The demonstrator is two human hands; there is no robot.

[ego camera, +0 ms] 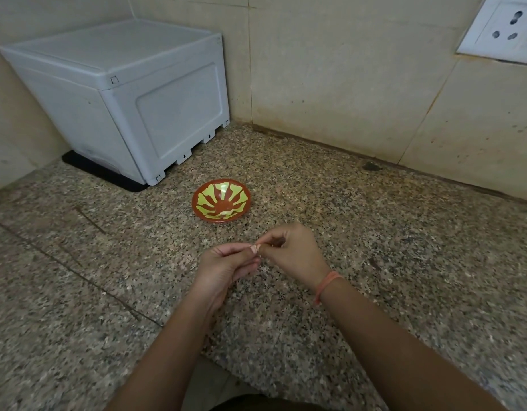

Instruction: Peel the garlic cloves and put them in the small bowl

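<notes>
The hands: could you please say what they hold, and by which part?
A small garlic clove, pinched between fingertips of left hand and right hand, one each side.

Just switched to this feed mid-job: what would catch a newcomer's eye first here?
The red-brown small bowl with yellow-green rays stands out first, alone on the speckled counter. Just in front of it, the left hand and right hand pinch a pale garlic clove between their fingertips. A big grey box fills the back left corner.
</notes>
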